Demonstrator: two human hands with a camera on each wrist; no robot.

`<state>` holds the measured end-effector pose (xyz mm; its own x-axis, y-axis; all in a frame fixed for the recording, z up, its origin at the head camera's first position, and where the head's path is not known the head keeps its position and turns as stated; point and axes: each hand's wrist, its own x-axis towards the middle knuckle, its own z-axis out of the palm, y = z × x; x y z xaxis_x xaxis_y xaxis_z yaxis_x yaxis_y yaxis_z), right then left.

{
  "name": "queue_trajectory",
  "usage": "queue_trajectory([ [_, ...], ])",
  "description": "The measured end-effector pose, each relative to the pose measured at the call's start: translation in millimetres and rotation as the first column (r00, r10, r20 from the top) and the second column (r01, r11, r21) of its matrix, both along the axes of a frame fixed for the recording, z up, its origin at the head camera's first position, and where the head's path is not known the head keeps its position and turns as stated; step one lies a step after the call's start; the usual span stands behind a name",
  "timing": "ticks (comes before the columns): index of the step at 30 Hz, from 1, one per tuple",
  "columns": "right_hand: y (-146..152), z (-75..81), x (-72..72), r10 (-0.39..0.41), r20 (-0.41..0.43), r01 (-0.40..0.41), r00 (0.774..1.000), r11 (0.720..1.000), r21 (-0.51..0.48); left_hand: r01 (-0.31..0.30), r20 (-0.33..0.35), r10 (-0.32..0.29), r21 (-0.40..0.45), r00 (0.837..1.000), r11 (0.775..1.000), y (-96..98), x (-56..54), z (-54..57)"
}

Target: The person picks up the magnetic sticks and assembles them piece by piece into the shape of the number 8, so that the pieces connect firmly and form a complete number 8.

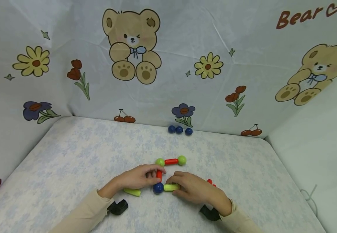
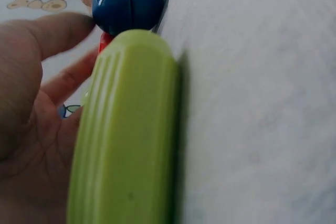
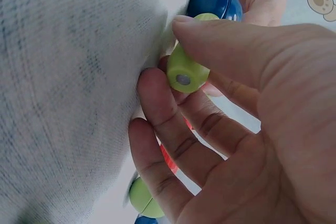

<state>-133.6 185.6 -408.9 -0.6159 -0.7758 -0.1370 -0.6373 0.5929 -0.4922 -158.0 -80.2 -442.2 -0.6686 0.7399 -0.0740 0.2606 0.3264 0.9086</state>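
In the head view my left hand (image 1: pixel 140 176) holds a red magnetic rod (image 1: pixel 159 175), its thumb near the blue ball (image 1: pixel 158 188). The left wrist view shows that thumb against the blue ball (image 2: pixel 128 3). My right hand (image 1: pixel 193 187) pinches a yellow-green magnetic rod (image 1: pixel 170 187) between thumb and fingers; one end meets the blue ball. In the right wrist view, the rod's free end (image 3: pixel 182 79) shows a metal disc. The held red rod runs toward a green ball (image 1: pixel 160 161), from which another red rod (image 1: pixel 171 161) leads to a second green ball (image 1: pixel 181 160).
A loose yellow-green rod (image 1: pixel 132 192) lies under my left hand, large in the left wrist view. Several blue balls (image 1: pixel 179 130) sit along the table's back edge. Red pieces (image 1: pixel 210 182) show partly behind my right hand. A printed bear cloth (image 1: pixel 168 90) hangs behind the table.
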Motion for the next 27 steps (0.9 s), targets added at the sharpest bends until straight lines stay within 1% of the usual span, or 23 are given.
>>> queue_trajectory([
  [2, -0.1, -0.2, 0.4, 0.004, -0.007, -0.004, 1.000, 1.000, -0.004, 0.037, 0.002, -0.037, -0.007, 0.999, 0.999, -0.8, 1.5, 1.4],
  [5, 0.1, 0.1, 0.8, 0.011, -0.025, -0.011, 1.000, 1.000, -0.016, 0.076, -0.034, -0.077, -0.033, 0.996, 0.997, -1.2, 4.6, 4.4],
  [7, 0.1, 0.8, 0.9, 0.010, -0.034, -0.011, 0.999, 1.000, -0.022, 0.082, -0.075, -0.085, -0.048, 0.994, 0.995, -0.8, 6.2, 5.9],
  [10, -0.2, 2.4, 0.9, 0.009, -0.040, -0.010, 0.999, 0.999, -0.035, 0.080, -0.149, -0.090, -0.075, 0.985, 0.994, 0.1, 7.6, 6.9],
  [14, -1.1, 4.8, 0.7, 0.004, -0.038, -0.006, 0.999, 0.998, -0.059, 0.083, -0.210, -0.104, -0.107, 0.972, 0.991, 1.1, 7.6, 5.8],
  [16, -1.2, 5.8, 0.8, 0.002, -0.041, -0.005, 0.999, 0.997, -0.074, 0.091, -0.208, -0.114, -0.114, 0.971, 0.989, 1.6, 7.1, 5.0],
  [20, -0.2, 6.3, 0.6, 0.007, -0.053, -0.012, 0.999, 0.996, -0.091, 0.108, -0.177, -0.126, -0.106, 0.976, 0.988, 2.2, 6.3, 4.8],
  [23, 2.0, 7.0, -0.5, 0.002, -0.059, -0.007, 0.998, 0.996, -0.086, 0.111, -0.165, -0.128, -0.109, 0.978, 0.988, 2.3, 6.0, 5.0],
  [27, 8.4, 11.1, -3.7, -0.026, -0.052, 0.023, 0.998, 0.998, -0.066, 0.115, -0.165, -0.133, -0.112, 0.977, 0.987, 3.1, 4.9, 4.8],
])
